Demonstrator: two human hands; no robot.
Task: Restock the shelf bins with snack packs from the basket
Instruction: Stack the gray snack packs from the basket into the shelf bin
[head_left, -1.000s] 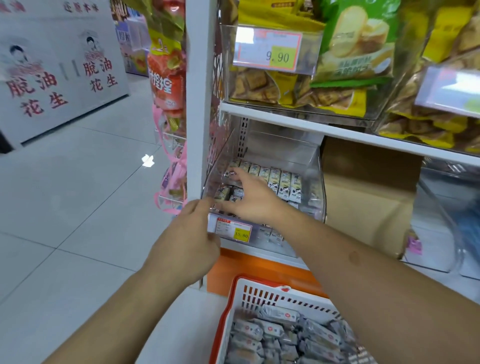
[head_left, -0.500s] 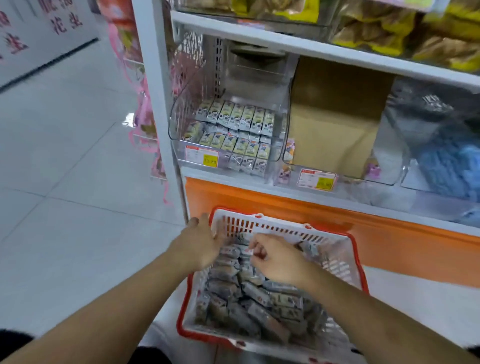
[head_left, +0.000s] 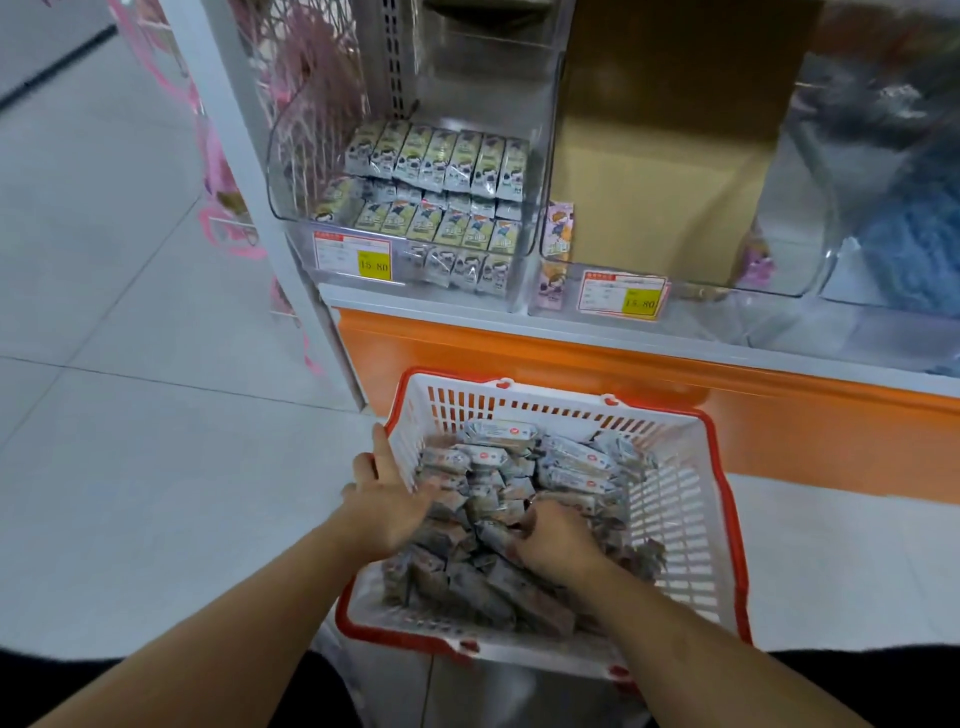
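Both hands went from the far rim deeper into the basket (head_left: 675, 499) since half a second ago. Left hand (head_left: 387, 501) lies spread on the crinkly foil packs (head_left: 498, 499), thumb along the white slotted wall. Right hand (head_left: 558, 540) curls around packs mid-heap. Clear plastic bin (head_left: 537, 156) up left holds neat rows.

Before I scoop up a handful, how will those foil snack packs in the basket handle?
The snack packs look like small glossy foil pouches, so probably light and somewhat slippery. They lie loose and crisscrossed in the basket, so a handful may shift or spill. Both the left hand and the right hand are in the pile; gathering with both seems safer.
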